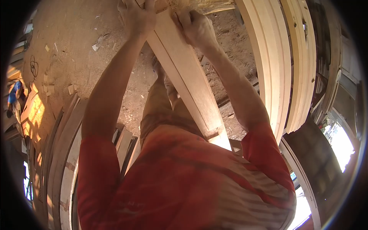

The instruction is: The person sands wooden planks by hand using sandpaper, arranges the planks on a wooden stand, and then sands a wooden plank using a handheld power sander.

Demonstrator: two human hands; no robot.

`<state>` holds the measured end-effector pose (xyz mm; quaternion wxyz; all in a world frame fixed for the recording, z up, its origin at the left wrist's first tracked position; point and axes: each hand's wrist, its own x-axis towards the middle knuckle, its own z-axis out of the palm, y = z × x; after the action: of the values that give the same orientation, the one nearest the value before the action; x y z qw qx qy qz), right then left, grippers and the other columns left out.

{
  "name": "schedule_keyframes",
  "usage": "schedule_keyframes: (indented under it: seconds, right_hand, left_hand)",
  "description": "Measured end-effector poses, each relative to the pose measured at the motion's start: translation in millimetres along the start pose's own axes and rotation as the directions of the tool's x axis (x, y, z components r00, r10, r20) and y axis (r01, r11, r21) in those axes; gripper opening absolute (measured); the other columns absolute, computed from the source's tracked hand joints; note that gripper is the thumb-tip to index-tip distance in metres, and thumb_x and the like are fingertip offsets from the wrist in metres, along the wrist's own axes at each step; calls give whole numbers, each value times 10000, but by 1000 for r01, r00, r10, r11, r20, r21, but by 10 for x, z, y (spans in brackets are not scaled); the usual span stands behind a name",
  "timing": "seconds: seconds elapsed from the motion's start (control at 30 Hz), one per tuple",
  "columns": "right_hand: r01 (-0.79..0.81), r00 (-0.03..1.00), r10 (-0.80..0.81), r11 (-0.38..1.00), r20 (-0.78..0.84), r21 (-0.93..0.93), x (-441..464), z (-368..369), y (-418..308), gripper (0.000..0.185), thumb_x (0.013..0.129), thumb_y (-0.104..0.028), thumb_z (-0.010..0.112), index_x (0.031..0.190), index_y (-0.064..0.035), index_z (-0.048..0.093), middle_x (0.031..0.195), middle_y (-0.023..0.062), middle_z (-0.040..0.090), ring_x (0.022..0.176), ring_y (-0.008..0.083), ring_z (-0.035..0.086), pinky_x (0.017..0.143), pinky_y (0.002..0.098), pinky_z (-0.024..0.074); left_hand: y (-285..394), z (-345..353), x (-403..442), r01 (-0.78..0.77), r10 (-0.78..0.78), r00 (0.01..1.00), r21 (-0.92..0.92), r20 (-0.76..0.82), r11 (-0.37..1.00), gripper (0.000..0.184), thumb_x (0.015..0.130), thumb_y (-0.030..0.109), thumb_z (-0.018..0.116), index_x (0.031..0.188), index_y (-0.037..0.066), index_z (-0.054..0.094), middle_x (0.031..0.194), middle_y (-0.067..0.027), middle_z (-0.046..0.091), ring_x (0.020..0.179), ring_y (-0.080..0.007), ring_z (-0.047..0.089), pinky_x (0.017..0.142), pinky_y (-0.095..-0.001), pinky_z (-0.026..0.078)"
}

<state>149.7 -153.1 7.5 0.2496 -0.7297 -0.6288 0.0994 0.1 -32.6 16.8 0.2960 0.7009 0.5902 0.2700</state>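
Note:
A long pale wooden beam (184,73), with a groove along its length, runs from the top of the view down to my waist. My left hand (138,21) is at its far left edge with the fingers curled; the fingertips are partly cut off by the top of the frame. My right hand (198,30) is closed at the beam's right edge, with fingers bent against the wood. Near the beam's lower end is a notch (212,133).
Several long pale planks (268,57) stand close on my right. More boards (69,153) lean at the lower left. Wood chips and scraps litter the dirt floor (76,50). A person in blue (15,92) is at the far left.

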Motion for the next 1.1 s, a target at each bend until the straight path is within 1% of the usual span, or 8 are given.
schedule_keyframes:
  seconds: [0.07, 0.17, 0.3, 0.5, 0.57, 0.7, 0.8, 1.1]
  right_hand:
    - [-81, 996, 79, 995, 27, 64, 262, 129, 14, 240, 1057, -266, 630, 984, -41, 589, 655, 135, 586, 460, 233, 583, 360, 353, 460]
    - [165, 985, -167, 985, -39, -45, -45, -286, -167, 217, 1058, -234, 626, 989, -31, 592, 654, 119, 568, 457, 225, 570, 368, 367, 470]
    - [-29, 998, 25, 998, 65, 63, -953, -623, -242, 193, 1043, -260, 651, 991, -78, 617, 713, 145, 559, 534, 291, 628, 439, 430, 522]
    - [-36, 992, 41, 999, 121, -39, 249, -141, -132, 226, 1058, -304, 620, 1024, -83, 651, 737, 159, 587, 566, 305, 648, 458, 438, 529]
    - [210, 976, -214, 974, -48, -87, 425, -88, -119, 244, 1072, -257, 615, 974, -35, 592, 662, 114, 543, 488, 242, 552, 379, 355, 453]
    - [-120, 983, 115, 992, 141, 30, -604, -454, -201, 197, 1053, -309, 620, 1030, -118, 663, 782, 142, 596, 593, 306, 671, 460, 427, 545]
    - [-40, 995, 42, 999, 91, -24, -992, -525, -137, 189, 1051, -305, 625, 1026, -121, 658, 765, 132, 580, 576, 303, 663, 445, 410, 540]
    - [-433, 901, 415, 877, 124, 211, 394, -345, -495, 531, 970, -495, 631, 936, 33, 672, 1035, 216, 743, 874, 414, 742, 756, 499, 587]
  left_hand:
    - [12, -76, 32, -67, 78, 992, -107, 96, 992, 827, 966, 426, 699, 1585, 6, 345, 1493, -304, 432, 1393, -491, 433, 1124, -493, 434]
    - [6, -14, -7, -5, 3, 1000, -77, -24, 997, 802, 972, 408, 698, 1568, -8, 358, 1476, -335, 405, 1385, -484, 437, 1114, -491, 439]
    - [-94, 40, 40, -119, 124, 989, 56, -80, 991, 799, 979, 405, 694, 1576, 7, 343, 1504, -330, 348, 1383, -471, 440, 1125, -500, 431]
    - [128, -84, -34, 78, -76, 996, -54, 47, 995, 811, 991, 388, 684, 1601, 26, 291, 1514, -316, 321, 1395, -466, 418, 1139, -523, 414]
    - [28, -23, -27, -8, 8, 1000, -77, 1, 997, 808, 998, 384, 673, 1615, 48, 273, 1520, -313, 312, 1409, -466, 398, 1150, -524, 400]
    - [-129, 51, -25, -98, 104, 993, 104, -57, 990, 808, 997, 374, 670, 1622, 66, 261, 1521, -314, 305, 1416, -471, 383, 1157, -525, 386]
    - [-44, -10, -35, -67, 67, 998, -2, -20, 998, 813, 990, 368, 681, 1612, 44, 269, 1504, -323, 322, 1423, -482, 367, 1144, -535, 388]
    - [-51, -10, 30, 23, -21, 998, -39, 53, 999, 815, 993, 420, 657, 1585, -15, 305, 1436, -369, 358, 1289, -484, 485, 1087, -543, 430]
